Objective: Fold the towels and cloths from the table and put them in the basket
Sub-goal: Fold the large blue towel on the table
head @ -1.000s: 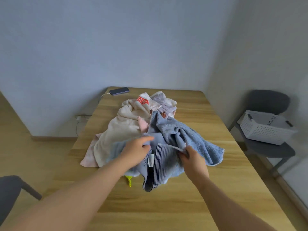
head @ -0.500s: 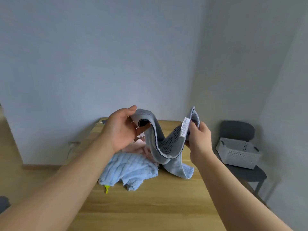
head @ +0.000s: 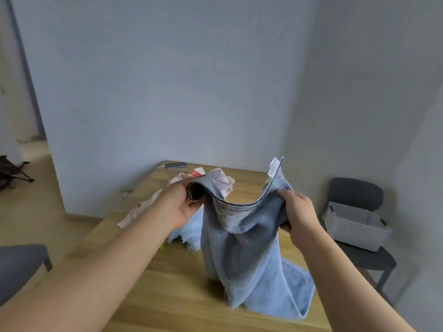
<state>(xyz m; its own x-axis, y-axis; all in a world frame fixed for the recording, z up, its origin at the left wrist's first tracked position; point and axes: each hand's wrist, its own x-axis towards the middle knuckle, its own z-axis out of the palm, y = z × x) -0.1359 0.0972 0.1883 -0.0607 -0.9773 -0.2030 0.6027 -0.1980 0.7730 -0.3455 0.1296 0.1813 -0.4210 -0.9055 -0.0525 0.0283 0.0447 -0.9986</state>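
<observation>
White tag (head: pixel 274 166), above right fingers (head: pixel 285 194), looks illegible; right hand (head: pixel 297 212) and left hand (head: pixel 178 204) both clench the blue towel (head: pixel 239 255).

Wall (head: pixel 167 80): plain blue-grey, fills the upper frame.
Floor (head: pixel 31 212): light wood, left side.
Chair (head: pixel 354 191): grey, right edge.

Phone (head: pixel 177 165) far back; grey chair (head: pixel 354 190) right; second chair (head: pixel 20 258) left.

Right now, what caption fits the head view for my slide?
Left hand and right hand hold a blue towel by its hem, lower end on the table.
</observation>
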